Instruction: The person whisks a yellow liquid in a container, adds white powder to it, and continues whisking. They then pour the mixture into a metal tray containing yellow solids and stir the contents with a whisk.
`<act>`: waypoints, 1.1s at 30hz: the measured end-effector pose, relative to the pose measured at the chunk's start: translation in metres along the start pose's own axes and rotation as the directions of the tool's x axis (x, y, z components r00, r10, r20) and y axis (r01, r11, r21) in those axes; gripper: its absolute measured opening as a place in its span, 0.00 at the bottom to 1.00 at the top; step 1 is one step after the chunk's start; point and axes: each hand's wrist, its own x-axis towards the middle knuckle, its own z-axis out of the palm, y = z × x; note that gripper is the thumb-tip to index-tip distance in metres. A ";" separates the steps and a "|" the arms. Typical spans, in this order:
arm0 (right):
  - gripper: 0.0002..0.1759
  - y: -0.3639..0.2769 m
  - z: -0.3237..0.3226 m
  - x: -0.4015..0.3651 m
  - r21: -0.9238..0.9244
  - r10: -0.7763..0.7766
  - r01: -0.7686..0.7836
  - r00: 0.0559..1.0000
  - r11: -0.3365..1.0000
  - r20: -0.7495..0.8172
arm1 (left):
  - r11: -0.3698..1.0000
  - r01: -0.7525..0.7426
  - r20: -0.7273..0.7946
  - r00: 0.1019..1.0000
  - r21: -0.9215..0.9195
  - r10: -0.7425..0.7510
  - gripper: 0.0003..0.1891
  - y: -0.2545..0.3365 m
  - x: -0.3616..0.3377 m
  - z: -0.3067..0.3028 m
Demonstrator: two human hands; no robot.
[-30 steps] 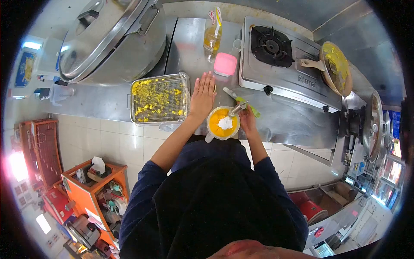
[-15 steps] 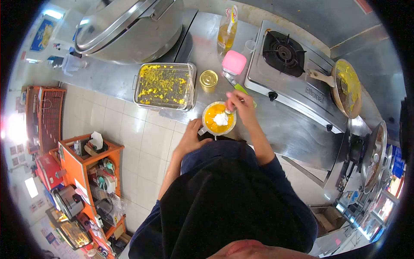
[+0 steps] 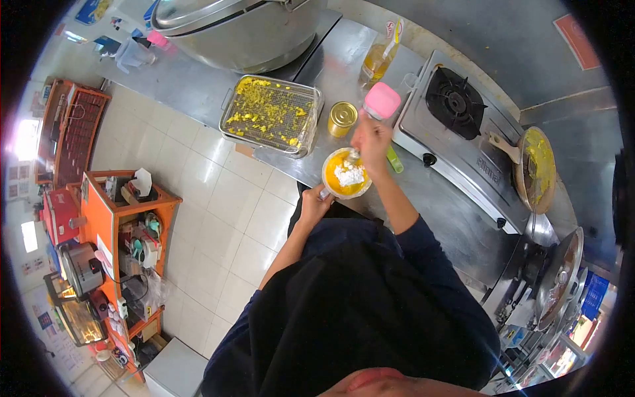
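Note:
A pale measuring cup [image 3: 365,189] stands at the counter's front edge, holding a yellow-orange egg-like mixture [image 3: 336,162] with a lump of white powder [image 3: 350,175] on top. My left hand [image 3: 314,206] is closed on its handle. Above the cup, my right hand [image 3: 373,143] is wrapped round a metal utensil [image 3: 353,156] whose lower end reaches the mixture; blur and my fingers hide its exact kind. Just beyond stands a gold tin can [image 3: 342,116]. A green-handled tool [image 3: 395,160] lies right of my right hand, beside a pink-lidded container [image 3: 382,100].
A wire-rack tray [image 3: 270,115] with yellow crumbs sits to the left, a large metal pot [image 3: 245,36] behind it. An oil bottle [image 3: 378,61] stands at the back. The gas stove [image 3: 463,145] and a yellow-smeared pan [image 3: 537,169] are to the right.
The view has shifted, so the counter things appear further right. My left hand has moved from the cup's side to its handle. My right hand with the utensil has moved slightly over the cup.

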 end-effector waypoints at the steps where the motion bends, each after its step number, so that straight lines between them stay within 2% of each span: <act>1: 0.30 0.025 -0.003 0.001 -0.245 0.031 -0.008 0.995 0.969 0.090 | 1.000 0.018 -0.007 1.000 -0.016 -0.018 0.10 -0.004 0.000 0.002; 2: 0.30 0.018 -0.001 0.003 -0.243 0.022 0.001 0.995 0.970 0.094 | 1.000 0.010 -0.012 1.000 -0.016 -0.010 0.10 -0.003 0.001 0.003; 4: 0.30 -0.013 0.007 0.006 -0.287 0.184 -0.144 0.976 0.947 0.118 | 1.000 -0.031 -0.057 0.998 -0.002 0.031 0.10 -0.003 0.000 0.002; 5: 0.29 -0.024 0.009 0.008 -0.127 0.124 -0.118 0.991 0.985 0.040 | 1.000 -0.025 -0.062 0.998 0.000 0.025 0.10 -0.004 0.001 0.000; 6: 0.29 -0.012 0.009 0.008 -0.128 0.129 -0.122 0.990 0.984 0.048 | 1.000 0.021 -0.024 1.000 0.009 -0.020 0.10 -0.006 0.002 -0.001; 8: 0.29 0.013 0.009 0.002 -0.205 -0.025 0.022 1.000 0.979 -0.009 | 0.998 0.064 0.017 0.998 0.019 -0.064 0.10 -0.007 -0.001 -0.004; 9: 0.29 0.015 0.009 0.001 -0.251 0.063 -0.013 0.979 0.968 0.194 | 0.999 0.035 0.006 0.999 0.033 -0.035 0.11 -0.007 0.000 -0.005; 10: 0.29 0.016 0.006 0.005 -0.253 0.054 -0.003 0.979 0.967 0.196 | 0.999 0.006 -0.008 1.000 0.043 -0.006 0.11 -0.007 0.003 -0.004; 12: 0.28 -0.016 0.013 0.007 -0.281 0.093 -0.066 0.992 0.958 0.081 | 0.999 -0.020 -0.031 0.999 0.041 0.022 0.12 -0.008 0.004 -0.002; 13: 0.28 -0.035 0.018 0.002 -0.049 0.105 -0.107 0.993 0.993 -0.049 | 0.999 -0.001 -0.023 1.000 0.035 0.002 0.12 -0.004 0.004 -0.004; 14: 0.28 -0.018 0.017 0.000 -0.050 0.110 -0.112 0.993 0.992 -0.044 | 0.999 0.020 -0.015 1.000 0.029 -0.019 0.12 -0.001 0.003 -0.005; 16: 0.29 0.027 0.012 -0.004 -0.286 0.040 0.002 0.989 0.958 0.141 | 0.998 0.033 -0.010 0.999 0.050 -0.033 0.12 -0.004 -0.001 -0.005; 17: 0.28 0.021 0.013 -0.001 -0.284 0.135 -0.072 0.968 0.956 0.210 | 0.997 0.037 -0.008 0.999 0.067 -0.037 0.12 -0.005 0.002 -0.005; 18: 0.28 0.000 0.017 0.000 -0.282 0.128 -0.064 0.969 0.957 0.213 | 0.997 0.030 -0.011 1.000 0.068 -0.029 0.12 -0.007 0.006 -0.003; 20: 0.29 -0.034 0.020 -0.004 -0.213 -0.025 0.033 0.999 0.976 0.044 | 0.999 -0.039 -0.057 0.998 -0.005 0.039 0.11 -0.008 0.003 -0.001; 21: 0.28 -0.032 0.018 -0.005 0.026 0.029 -0.029 1.000 0.999 -0.001 | 1.000 -0.028 -0.058 0.998 -0.006 0.028 0.11 -0.008 0.000 -0.001; 22: 0.28 -0.015 0.015 -0.010 0.025 0.040 -0.040 0.999 0.999 -0.003 | 1.000 0.008 -0.040 0.999 0.027 -0.007 0.11 -0.008 -0.002 -0.002; 24: 0.28 0.017 0.018 -0.009 -0.306 0.040 0.040 0.967 0.951 0.252 | 0.998 0.016 -0.020 1.000 0.063 -0.015 0.10 -0.005 0.003 -0.003; 26: 0.28 -0.002 0.018 -0.005 -0.341 0.042 0.038 0.974 0.939 0.224 | 1.000 -0.027 -0.073 0.997 0.015 0.028 0.10 -0.006 0.000 0.000; 28: 0.28 -0.044 0.021 -0.010 -0.072 0.022 -0.022 1.000 0.997 -0.012 | 1.000 0.002 -0.075 0.997 0.019 -0.001 0.10 -0.009 0.000 0.001; 29: 0.29 -0.032 0.022 -0.017 0.012 0.022 -0.020 0.992 1.000 -0.122 | 1.000 0.008 -0.087 0.996 0.008 -0.007 0.10 -0.014 -0.001 0.004; 30: 0.29 -0.014 0.018 -0.018 0.009 0.022 -0.021 0.993 1.000 -0.116 | 1.000 0.003 -0.102 0.995 -0.005 -0.004 0.10 -0.012 0.000 0.005; 32: 0.28 0.016 0.012 -0.014 -0.344 0.001 0.056 0.986 0.937 0.165 | 1.000 -0.007 -0.120 0.993 -0.002 0.006 0.10 -0.011 0.000 0.006; 33: 0.29 -0.005 0.013 -0.010 -0.351 0.072 -0.030 0.991 0.936 0.109 | 1.000 -0.005 -0.124 0.992 0.002 0.005 0.10 -0.014 0.002 0.007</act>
